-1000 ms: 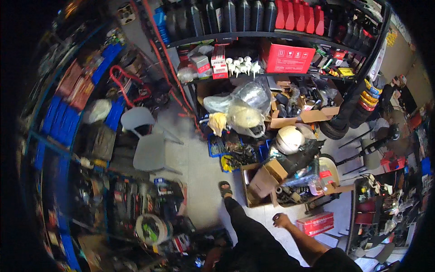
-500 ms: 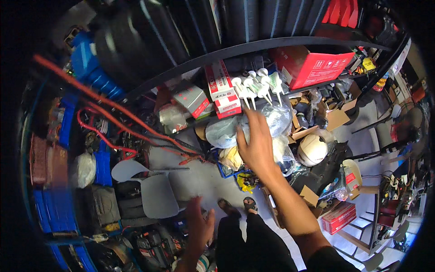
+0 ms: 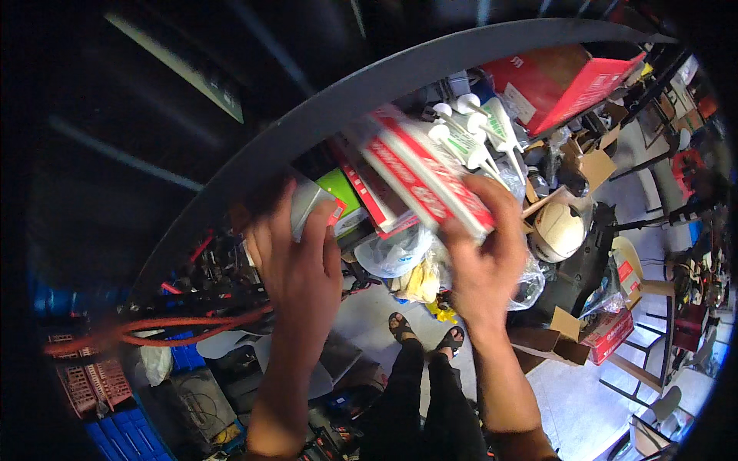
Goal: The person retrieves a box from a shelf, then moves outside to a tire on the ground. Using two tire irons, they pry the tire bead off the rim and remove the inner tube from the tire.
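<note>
My right hand [image 3: 488, 261] grips the near end of a long red-and-white carton [image 3: 424, 175], which is tilted and blurred by motion. Under and left of it lies another red-and-white carton [image 3: 370, 188] on the cluttered shelf. My left hand [image 3: 296, 257] closes round a small grey box with a red end [image 3: 309, 206]; its fingertips are partly in shadow. A bright green box [image 3: 338, 188] shows between the grey box and the cartons. Several white bottles with long nozzles [image 3: 469, 134] lie just beyond the carton in my right hand.
A dark curved shelf edge [image 3: 361, 73] arches overhead close to both hands. At the back right stands a large red box [image 3: 565, 88]. A whitish ball [image 3: 559, 232] and opened cardboard boxes sit to the right. Orange-red cables [image 3: 169, 330] stretch across the left.
My left hand has risen from low down to the grey box. My right hand has taken hold of a red-and-white carton and tilted it. The view has shifted, and the green box shows more.
</note>
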Motion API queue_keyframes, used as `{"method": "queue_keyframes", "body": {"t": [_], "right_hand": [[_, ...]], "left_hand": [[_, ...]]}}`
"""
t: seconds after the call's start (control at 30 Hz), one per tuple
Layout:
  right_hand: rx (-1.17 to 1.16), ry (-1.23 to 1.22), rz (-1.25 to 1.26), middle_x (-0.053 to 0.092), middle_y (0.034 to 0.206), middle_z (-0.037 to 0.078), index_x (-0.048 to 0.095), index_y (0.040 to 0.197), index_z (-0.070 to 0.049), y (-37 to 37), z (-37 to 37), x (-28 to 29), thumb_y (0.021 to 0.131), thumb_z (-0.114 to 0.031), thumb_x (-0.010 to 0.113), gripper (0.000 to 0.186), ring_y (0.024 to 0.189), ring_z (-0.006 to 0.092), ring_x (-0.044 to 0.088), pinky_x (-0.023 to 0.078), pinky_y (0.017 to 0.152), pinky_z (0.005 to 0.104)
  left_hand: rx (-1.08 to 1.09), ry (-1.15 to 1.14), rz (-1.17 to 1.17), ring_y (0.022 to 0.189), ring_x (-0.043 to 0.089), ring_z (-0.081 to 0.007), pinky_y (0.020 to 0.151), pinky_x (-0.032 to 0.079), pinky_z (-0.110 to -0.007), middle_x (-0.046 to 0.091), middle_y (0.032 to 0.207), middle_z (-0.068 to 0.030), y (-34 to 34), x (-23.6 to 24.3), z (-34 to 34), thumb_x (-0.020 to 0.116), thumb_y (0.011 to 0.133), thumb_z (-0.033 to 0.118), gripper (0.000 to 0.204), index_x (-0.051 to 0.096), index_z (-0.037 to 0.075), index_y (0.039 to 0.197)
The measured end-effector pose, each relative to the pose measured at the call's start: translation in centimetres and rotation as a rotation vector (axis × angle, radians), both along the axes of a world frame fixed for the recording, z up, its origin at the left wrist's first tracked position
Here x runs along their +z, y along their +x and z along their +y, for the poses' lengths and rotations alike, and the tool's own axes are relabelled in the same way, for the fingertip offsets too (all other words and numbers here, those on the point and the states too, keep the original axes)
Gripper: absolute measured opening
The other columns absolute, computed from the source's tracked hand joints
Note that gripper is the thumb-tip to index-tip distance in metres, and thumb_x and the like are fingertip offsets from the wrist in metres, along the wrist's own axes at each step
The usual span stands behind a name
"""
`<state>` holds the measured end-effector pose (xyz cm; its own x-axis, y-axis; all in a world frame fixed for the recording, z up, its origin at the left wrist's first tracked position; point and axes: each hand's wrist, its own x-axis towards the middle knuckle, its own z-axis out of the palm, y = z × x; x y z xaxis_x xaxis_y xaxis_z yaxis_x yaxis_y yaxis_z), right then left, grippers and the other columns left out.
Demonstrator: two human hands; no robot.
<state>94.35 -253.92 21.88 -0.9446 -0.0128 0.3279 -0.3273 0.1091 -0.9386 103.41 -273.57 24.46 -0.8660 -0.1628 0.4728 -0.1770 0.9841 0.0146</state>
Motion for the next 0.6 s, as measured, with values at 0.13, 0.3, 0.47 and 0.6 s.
{"method": "queue_keyframes", "body": {"t": [0.13, 0.3, 0.47, 0.6], "right_hand": [[-0.037, -0.624, -0.276, 0.067, 0.14, 0.021, 0.063, 0.143, 0.007, 1.9, 3.5, -0.5, 0.093, -0.007, 0.069, 0.052, 0.129, 0.028, 0.064, 0.046, 0.115, 0.0395], [-0.178, -0.732, -0.241, 0.064, 0.147, 0.022, 0.059, 0.143, 0.008, 1.8, 7.6, -1.0, 0.103, -0.032, 0.067, 0.058, 0.14, 0.0305, 0.06, 0.039, 0.126, 0.046], [-0.212, -0.717, -0.26, 0.064, 0.146, 0.023, 0.055, 0.146, 0.011, 2.7, 7.9, -1.1, 0.1, -0.033, 0.07, 0.065, 0.138, 0.0322, 0.061, 0.041, 0.124, 0.0463], [-0.094, -0.531, -0.219, 0.062, 0.147, 0.028, 0.056, 0.147, 0.014, 3.9, 6.1, -0.6, 0.096, -0.03, 0.074, 0.07, 0.137, 0.0343, 0.062, 0.045, 0.12, 0.0473]], "left_hand": [[0.016, 0.043, -0.001, 0.141, 0.052, -0.0432, 0.117, 0.04, -0.058, 0.052, 0.162, -0.0127, 0.4, -0.7, -0.4, 0.072, 0.092, 0.001, 0.04, 0.072, 0.017, 0.129], [0.031, 0.056, -0.014, 0.142, 0.051, -0.0419, 0.119, 0.04, -0.056, 0.053, 0.162, -0.011, 0.6, -0.5, -0.3, 0.071, 0.093, 0.0, 0.038, 0.075, 0.017, 0.127], [-0.005, 0.074, 0.018, 0.14, 0.054, -0.0416, 0.119, 0.041, -0.056, 0.055, 0.16, -0.0117, 0.6, -0.4, -0.8, 0.07, 0.094, -0.002, 0.037, 0.076, 0.015, 0.126], [-0.054, 0.116, 0.07, 0.138, 0.057, -0.0416, 0.116, 0.045, -0.053, 0.057, 0.157, -0.0145, 0.6, -0.4, -1.3, 0.07, 0.092, -0.005, 0.035, 0.076, 0.011, 0.123]]}}
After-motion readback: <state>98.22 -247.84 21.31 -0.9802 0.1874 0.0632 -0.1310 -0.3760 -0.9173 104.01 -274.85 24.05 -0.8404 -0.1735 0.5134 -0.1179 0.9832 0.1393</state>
